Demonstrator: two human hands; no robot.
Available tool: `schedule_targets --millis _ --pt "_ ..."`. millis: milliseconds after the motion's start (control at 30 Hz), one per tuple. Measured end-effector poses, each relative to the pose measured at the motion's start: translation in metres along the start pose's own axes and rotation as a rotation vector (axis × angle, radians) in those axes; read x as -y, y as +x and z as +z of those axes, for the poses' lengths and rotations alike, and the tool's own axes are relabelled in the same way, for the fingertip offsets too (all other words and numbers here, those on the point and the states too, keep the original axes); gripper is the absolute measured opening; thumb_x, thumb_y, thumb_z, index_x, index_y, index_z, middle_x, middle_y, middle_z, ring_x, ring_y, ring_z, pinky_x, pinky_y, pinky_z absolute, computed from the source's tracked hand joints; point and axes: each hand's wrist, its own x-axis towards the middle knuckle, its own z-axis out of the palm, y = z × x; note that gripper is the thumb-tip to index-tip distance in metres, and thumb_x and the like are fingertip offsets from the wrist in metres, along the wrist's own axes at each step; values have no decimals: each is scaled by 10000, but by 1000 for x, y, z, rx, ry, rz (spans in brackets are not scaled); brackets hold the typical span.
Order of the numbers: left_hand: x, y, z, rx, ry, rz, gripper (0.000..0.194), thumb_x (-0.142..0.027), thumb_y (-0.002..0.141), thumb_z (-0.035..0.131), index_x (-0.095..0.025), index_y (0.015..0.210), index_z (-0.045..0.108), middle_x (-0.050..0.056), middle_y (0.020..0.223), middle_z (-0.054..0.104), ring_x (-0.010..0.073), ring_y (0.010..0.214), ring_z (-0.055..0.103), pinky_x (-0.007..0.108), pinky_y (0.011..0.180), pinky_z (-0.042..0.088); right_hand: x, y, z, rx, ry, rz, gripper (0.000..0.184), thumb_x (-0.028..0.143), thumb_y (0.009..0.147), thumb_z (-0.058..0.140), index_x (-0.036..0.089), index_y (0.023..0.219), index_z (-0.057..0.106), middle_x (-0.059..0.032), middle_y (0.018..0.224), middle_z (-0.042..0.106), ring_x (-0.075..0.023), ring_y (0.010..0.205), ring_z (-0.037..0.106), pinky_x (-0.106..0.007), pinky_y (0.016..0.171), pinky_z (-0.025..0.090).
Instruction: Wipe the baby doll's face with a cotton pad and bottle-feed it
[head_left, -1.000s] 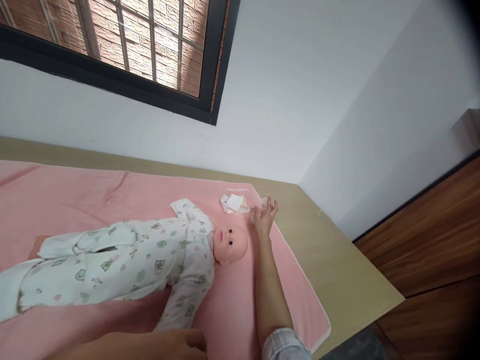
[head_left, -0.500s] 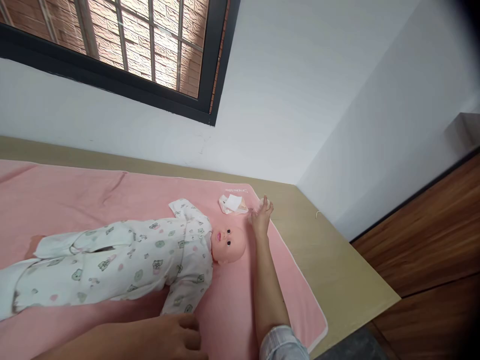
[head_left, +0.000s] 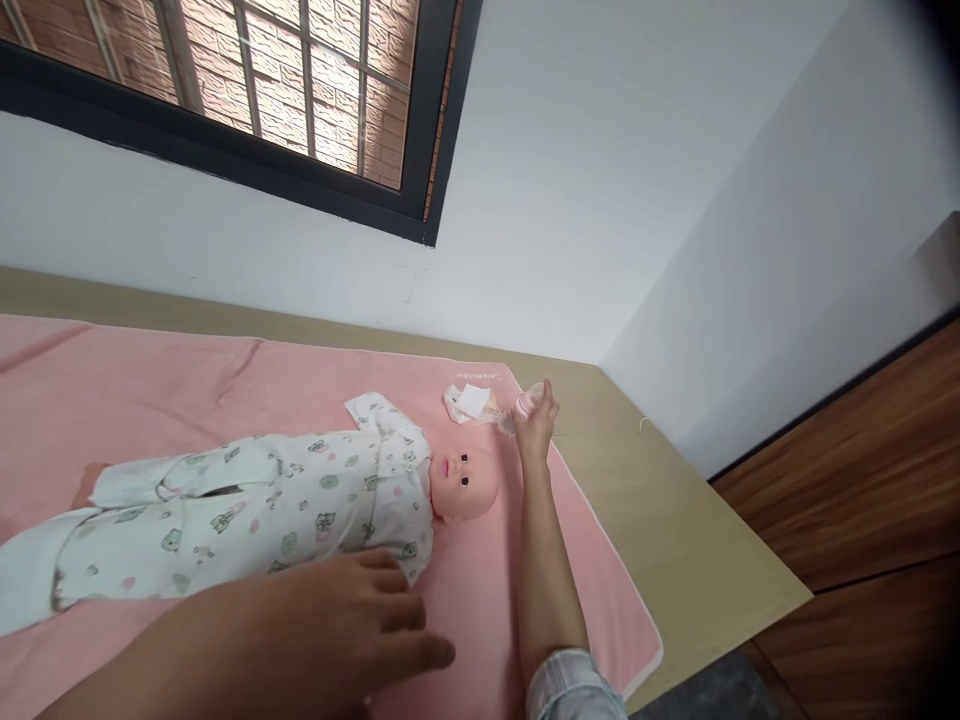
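Observation:
A baby doll (head_left: pixel 330 495) in a white patterned suit lies on its back on a pink mat (head_left: pixel 180 370), its bald head pointing right. My right hand (head_left: pixel 540 432), arm stretched past the head, is closed around a small clear baby bottle (head_left: pixel 529 402) at the mat's far right corner. The bottle is tilted, with one end toward the left. My left hand (head_left: pixel 360 620) hovers over the doll's near arm and hides part of it. Its fingers are loosely bent and apart, with nothing visible in them.
Left of the bottle lies a crumpled clear-and-white wrapper (head_left: pixel 472 402). The mat covers most of a tan tabletop (head_left: pixel 675 560). A white wall (head_left: pixel 525 250) with a dark-framed window (head_left: pixel 427 180) rises behind. Wooden panels (head_left: pixel 862 450) stand at the right.
My left hand has moved up over the doll's near arm, its fingers spreading. My right hand has raised the bottle slightly, so more of it shows. The view has shifted a little.

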Motion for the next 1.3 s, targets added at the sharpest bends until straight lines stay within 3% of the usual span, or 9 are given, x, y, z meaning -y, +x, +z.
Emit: schedule_targets --millis 100,267,333,500,733,933,1033,1167,1300 --pt "13 8 -10 -31 18 -34 611 -182 785 763 -376 1312 523 -37 1199 653 211 1117 587 321 930 462 24 1 -7 -13 70 -32 881 226 710 650 257 1494 248 -146 1371 401 -240 1253 487 -401 1046 431" --pt "40 20 2 -267 202 -246 719 -120 782 721 -279 1409 406 72 1290 596 281 1126 587 395 947 454 79 -15 -7 81 330 -69 926 273 705 675 267 1509 216 -146 1459 357 -239 1275 482 -363 956 503" --pt "45 26 3 -372 224 -330 780 -143 811 680 -251 1476 288 97 1304 585 288 1117 596 390 918 472 105 -31 -4 159 463 -58 941 278 712 690 319 1511 195 -114 1481 350 -227 1284 480 -357 942 520" --pt "51 37 -7 -630 272 -695 874 -366 934 537 -206 1545 -66 131 1202 629 312 946 649 391 755 514 156 -78 1 382 701 -59 889 306 737 727 367 1485 251 -55 1532 318 -212 1301 477 -385 992 517" --pt "60 32 -14 -533 279 -780 848 -402 914 525 -118 1540 27 131 1099 656 307 886 654 385 751 501 170 -103 7 451 790 -36 853 308 727 753 373 1454 311 -29 1537 323 -214 1364 421 -415 1069 473" --pt "62 36 -19 -457 178 -726 762 -255 894 471 -71 1519 76 114 955 666 304 887 652 372 757 474 173 -110 7 530 819 -67 846 301 724 755 375 1449 324 -34 1528 329 -205 1337 454 -378 1024 519" --pt "66 36 -19 -473 208 -723 776 -257 880 498 -83 1518 92 105 935 662 291 838 651 367 743 469 174 -110 6 560 802 -101 746 340 758 727 339 1417 380 -48 1501 377 -208 1354 435 -379 1028 513" --pt "70 37 -17 -476 251 -744 741 -314 906 497 -79 1517 150 82 890 658 285 829 653 358 756 464 173 -108 5 507 783 -120 510 370 863 609 295 1342 453 -49 1434 468 -181 1322 466 -390 1092 446" --pt "74 37 -17 -436 311 -756 766 -228 851 518 -76 1517 169 111 979 664 300 942 638 371 802 453 173 -104 2 385 807 -108 475 368 870 606 284 1310 448 -54 1376 501 -171 1297 484 -389 1116 410"
